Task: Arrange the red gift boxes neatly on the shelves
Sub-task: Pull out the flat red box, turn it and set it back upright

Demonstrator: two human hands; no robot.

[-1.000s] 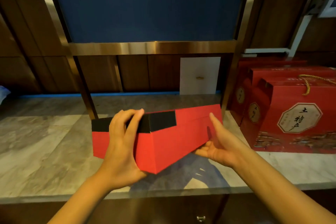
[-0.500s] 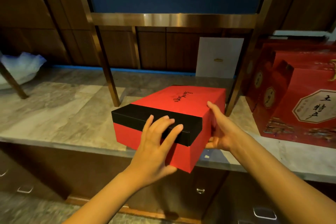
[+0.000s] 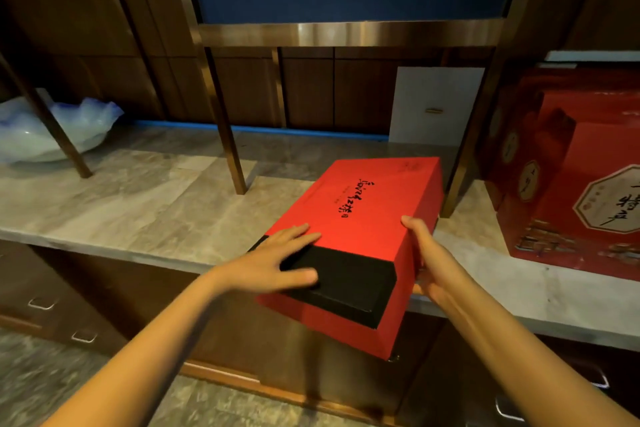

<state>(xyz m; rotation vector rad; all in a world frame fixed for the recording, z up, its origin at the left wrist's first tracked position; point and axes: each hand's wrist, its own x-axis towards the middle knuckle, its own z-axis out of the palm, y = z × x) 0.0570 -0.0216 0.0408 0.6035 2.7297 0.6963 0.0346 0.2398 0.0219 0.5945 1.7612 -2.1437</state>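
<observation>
I hold the red box between my hands, its far end over the stone shelf. My left hand lies flat on top, fingers spread over the black band. My right hand presses its side, fingers together. Big red boxes stand just right.

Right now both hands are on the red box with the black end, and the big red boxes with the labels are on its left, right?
Not quite. The head view shows the big red boxes on its right.
</observation>
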